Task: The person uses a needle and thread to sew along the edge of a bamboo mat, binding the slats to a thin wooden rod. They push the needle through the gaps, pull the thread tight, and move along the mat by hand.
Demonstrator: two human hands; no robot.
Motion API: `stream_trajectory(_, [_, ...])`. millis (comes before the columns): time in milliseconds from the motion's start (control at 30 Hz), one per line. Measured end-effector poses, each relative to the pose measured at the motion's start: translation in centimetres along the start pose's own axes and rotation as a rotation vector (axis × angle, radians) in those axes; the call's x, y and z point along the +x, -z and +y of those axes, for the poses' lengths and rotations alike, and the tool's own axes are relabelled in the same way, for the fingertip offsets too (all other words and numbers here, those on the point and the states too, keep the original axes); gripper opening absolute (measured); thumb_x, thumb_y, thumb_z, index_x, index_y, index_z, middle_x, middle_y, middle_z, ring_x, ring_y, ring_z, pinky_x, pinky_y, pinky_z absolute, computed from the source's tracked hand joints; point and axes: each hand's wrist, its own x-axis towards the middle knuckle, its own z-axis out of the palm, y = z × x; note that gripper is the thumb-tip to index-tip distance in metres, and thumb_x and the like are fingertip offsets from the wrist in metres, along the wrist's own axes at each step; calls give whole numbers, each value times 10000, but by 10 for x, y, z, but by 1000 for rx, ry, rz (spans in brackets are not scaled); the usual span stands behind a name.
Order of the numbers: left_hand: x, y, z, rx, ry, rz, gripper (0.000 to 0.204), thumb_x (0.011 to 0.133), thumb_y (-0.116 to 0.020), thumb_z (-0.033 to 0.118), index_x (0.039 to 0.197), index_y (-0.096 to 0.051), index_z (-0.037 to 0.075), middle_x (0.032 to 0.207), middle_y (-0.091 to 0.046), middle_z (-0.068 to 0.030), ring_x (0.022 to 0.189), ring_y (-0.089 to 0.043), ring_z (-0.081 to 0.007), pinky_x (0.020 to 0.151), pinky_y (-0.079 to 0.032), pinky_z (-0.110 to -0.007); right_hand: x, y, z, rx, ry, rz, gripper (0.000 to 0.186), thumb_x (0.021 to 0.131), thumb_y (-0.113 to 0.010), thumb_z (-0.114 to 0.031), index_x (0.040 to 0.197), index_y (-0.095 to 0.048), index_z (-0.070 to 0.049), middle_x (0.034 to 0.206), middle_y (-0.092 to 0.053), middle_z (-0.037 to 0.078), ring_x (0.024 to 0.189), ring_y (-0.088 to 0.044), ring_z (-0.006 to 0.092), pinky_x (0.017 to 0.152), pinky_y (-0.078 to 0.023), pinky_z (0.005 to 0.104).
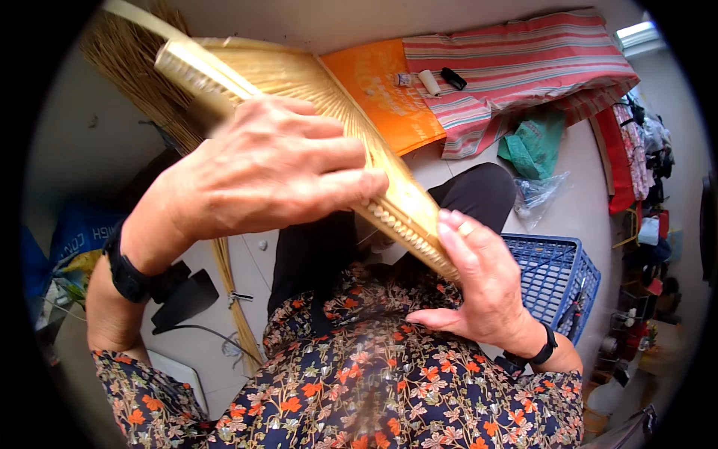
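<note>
A pale yellow straw piece, with fanned ribs and a braided-looking edge, is held up slantwise before me. My left hand lies across its middle, closed on the edge, with the thumb and fingers over the braid. At the lower right end my right hand has its fingers curled against the corner; its thumb stretches out below, apart from the straw. The fingertips behind the piece are hidden. Some of the far end is blurred.
A bundle of long straw stalks leans at the upper left. Striped cloth and an orange sheet lie ahead. A blue plastic crate stands right of my knee, near a green bag. A tied straw bunch lies left.
</note>
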Motion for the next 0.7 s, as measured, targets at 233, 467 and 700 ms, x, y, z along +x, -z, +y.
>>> stream_trajectory(233, [-18, -19, 60, 88, 268, 156, 237, 936, -784, 185, 1160, -776, 110, 1002, -792, -48, 878, -774, -194, 668, -551, -332, -11, -4, 30, -239, 187, 161, 462, 853, -732, -65, 1307, -702, 17, 1119, -754, 150, 998, -765, 291, 808, -609, 393])
stream_trajectory(467, [-27, -89, 116, 308, 472, 321, 294, 946, -761, 141, 1234, -809, 109, 1131, -804, -82, 1019, -800, -234, 731, -602, -300, 2, 0, 73, -353, 365, 174, 311, 930, -743, -123, 1239, -773, -99, 1166, -760, 62, 1122, -745, 247, 1096, -547, 447])
stream_trajectory(700, [-8, -115, 113, 401, 539, 316, 322, 928, -741, 108, 1244, -801, 94, 1150, -801, -84, 1052, -797, -250, 757, -599, -307, -42, -41, 57, 230, 69, 510, 333, 815, -868, -8, 1136, -801, -64, 1020, -726, 108, 909, -681, 228, 749, -563, 406])
